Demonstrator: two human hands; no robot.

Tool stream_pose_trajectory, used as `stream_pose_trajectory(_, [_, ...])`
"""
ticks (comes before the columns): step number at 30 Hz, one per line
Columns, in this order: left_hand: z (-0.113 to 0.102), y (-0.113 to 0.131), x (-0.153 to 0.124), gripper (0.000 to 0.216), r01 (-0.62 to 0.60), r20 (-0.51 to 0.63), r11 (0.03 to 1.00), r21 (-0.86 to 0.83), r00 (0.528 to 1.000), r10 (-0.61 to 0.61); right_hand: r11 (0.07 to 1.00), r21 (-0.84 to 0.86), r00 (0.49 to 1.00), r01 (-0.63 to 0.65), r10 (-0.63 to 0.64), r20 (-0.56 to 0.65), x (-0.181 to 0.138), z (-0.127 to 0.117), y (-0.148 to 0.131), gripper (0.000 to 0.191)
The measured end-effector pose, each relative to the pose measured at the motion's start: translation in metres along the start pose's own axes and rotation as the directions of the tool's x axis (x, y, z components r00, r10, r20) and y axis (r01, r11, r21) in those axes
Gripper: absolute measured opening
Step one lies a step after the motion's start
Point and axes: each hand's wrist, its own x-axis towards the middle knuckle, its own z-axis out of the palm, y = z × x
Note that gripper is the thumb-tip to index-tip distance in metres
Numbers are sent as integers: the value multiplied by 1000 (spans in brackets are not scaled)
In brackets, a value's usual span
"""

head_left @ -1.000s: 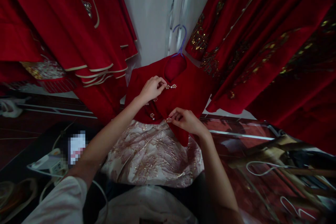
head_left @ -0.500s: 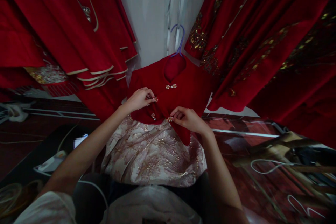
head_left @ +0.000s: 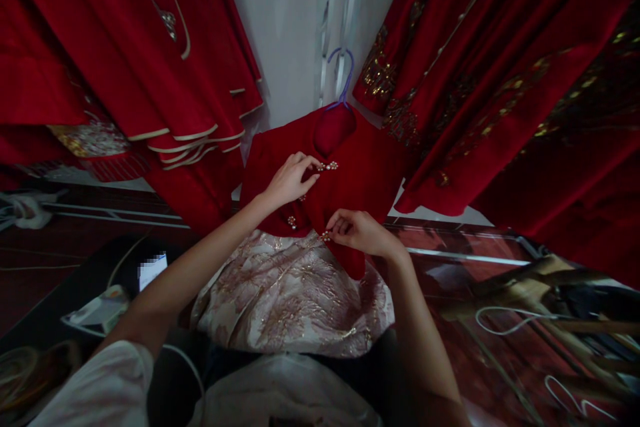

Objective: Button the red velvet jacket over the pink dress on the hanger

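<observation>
In the head view, a red jacket is spread in front of the person, a blue hanger at its neck and its lower corner laid over pale brocade on the lap. The top clasp is reached by the left hand, whose thumb and forefinger are parted; its near end is partly covered by the forefinger, and whether it is touched cannot be told. The lower clasp is pinched at its edge between the thumb and fingers of the right hand; the thumb is mostly hidden by the curled fingers. Another clasp is left in sight on the jacket's left side, and a further one is nearly covered by the left hand. Red garments on both sides are cut off by the frame. A phone is partly masked by pixel blocks, and the clutter at lower right is too dim and blurred to be made out.
</observation>
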Motion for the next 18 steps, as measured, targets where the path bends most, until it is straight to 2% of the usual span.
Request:
stream_pose_trajectory(3, [12,8,18,23,-67,8,995,68,998,67,1000,6,999,-20,20,28,-5,-5,1,16])
stream_pose_trajectory(7, [21,11,31,17,-72,-3,989,129,997,73,999,22,998,-34,33,45,-10,-11,2,18])
stream_pose_trajectory(18, [22,19,32,9,6,-61,1000,-11,998,-7,999,20,998,-44,43,46,-9,-11,2,17])
